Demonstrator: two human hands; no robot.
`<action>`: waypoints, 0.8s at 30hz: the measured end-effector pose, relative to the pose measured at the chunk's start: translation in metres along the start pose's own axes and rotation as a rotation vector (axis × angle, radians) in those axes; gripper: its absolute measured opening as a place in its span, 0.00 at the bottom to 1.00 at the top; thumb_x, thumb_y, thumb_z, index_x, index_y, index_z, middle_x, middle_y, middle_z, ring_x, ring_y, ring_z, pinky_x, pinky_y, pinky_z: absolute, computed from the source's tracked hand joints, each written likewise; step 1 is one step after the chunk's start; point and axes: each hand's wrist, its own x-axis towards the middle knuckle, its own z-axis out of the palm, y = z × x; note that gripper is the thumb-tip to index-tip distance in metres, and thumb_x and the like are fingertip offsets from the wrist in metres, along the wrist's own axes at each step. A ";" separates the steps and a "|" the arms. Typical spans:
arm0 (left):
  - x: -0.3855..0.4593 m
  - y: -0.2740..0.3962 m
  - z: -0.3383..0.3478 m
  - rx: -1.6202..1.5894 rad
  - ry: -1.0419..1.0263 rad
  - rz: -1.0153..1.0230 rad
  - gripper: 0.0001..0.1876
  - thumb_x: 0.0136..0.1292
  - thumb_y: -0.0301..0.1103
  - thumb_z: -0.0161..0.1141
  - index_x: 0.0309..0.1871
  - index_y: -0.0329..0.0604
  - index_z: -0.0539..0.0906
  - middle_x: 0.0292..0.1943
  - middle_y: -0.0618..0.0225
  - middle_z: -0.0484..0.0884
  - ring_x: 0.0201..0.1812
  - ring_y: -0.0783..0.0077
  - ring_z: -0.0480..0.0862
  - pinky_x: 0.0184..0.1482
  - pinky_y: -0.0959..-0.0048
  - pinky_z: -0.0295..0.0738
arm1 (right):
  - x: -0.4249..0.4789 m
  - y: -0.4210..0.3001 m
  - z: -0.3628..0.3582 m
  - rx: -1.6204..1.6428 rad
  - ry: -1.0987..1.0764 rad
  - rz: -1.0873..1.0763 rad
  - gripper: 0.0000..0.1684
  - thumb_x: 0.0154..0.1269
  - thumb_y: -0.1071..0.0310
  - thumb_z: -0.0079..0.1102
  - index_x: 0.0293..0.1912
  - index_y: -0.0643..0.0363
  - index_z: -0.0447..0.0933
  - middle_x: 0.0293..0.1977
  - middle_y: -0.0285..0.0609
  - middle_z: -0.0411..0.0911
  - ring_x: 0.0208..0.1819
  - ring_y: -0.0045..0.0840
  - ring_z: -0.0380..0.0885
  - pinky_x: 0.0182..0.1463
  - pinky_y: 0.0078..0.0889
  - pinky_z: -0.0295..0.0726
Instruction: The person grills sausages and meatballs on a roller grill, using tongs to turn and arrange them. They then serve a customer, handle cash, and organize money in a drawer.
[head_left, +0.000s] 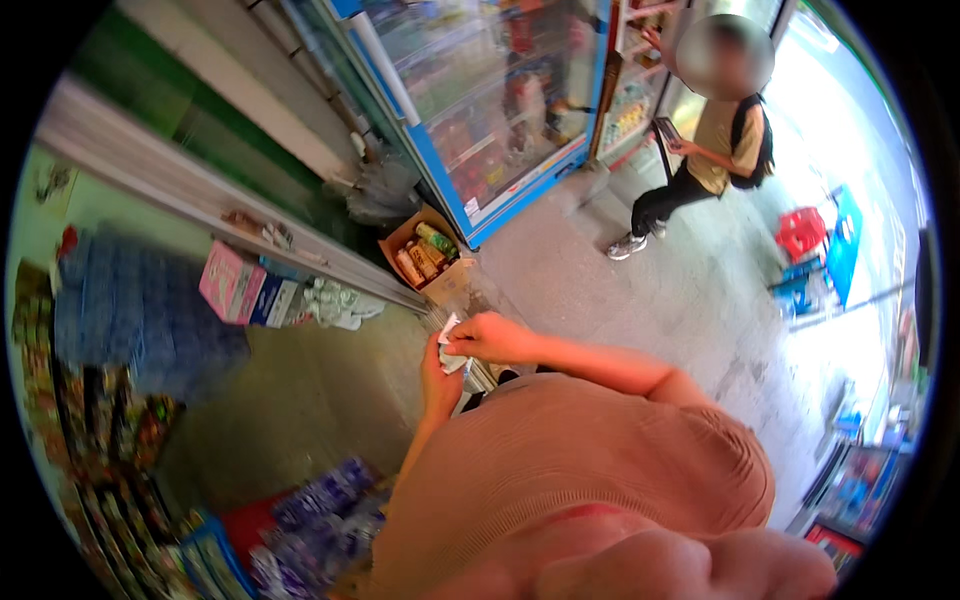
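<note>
Before my waist, my left hand (441, 379) is closed around a small white packet or crumpled paper (451, 358), which stands up out of the fingers. From the right, my right hand (487, 339) pinches the same white item between thumb and fingertips. Both hands are close together, just above the narrow track on the floor. Whether the item is a wrapper or a tissue I cannot tell. Beyond the hands lies an open cardboard box (459, 279) with several bottles (424, 255) in it.
A blue-framed glass-door fridge (487, 225) stands ahead. At the upper right a person (720, 142) with a backpack holds a flat dark object. A red plastic stool (801, 232) is beside a blue table (846, 244). Wrapped packs (322, 510) and stocked shelves (97, 442) are at the lower left.
</note>
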 end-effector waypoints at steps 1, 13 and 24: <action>0.014 -0.016 -0.008 -0.031 0.038 0.007 0.24 0.60 0.32 0.63 0.59 0.40 0.71 0.44 0.64 0.79 0.46 0.69 0.79 0.48 0.64 0.73 | 0.019 0.003 -0.004 0.005 -0.031 -0.003 0.13 0.63 0.60 0.58 0.36 0.62 0.77 0.30 0.51 0.78 0.34 0.39 0.78 0.40 0.38 0.74; 0.126 0.015 -0.098 -0.878 0.342 -0.515 0.17 0.63 0.30 0.61 0.54 0.37 0.75 0.43 0.62 0.81 0.41 0.64 0.83 0.43 0.62 0.81 | 0.330 -0.037 -0.210 -0.472 0.913 -0.101 0.50 0.50 0.44 0.68 0.61 0.67 0.57 0.54 0.60 0.63 0.55 0.52 0.63 0.57 0.48 0.67; 0.308 0.156 -0.146 -0.805 0.352 -0.039 0.20 0.61 0.28 0.63 0.56 0.37 0.73 0.47 0.62 0.80 0.44 0.65 0.82 0.46 0.59 0.80 | 0.414 -0.008 -0.267 -0.065 0.785 -0.216 0.25 0.56 0.51 0.65 0.39 0.62 0.67 0.35 0.53 0.76 0.38 0.44 0.75 0.44 0.40 0.72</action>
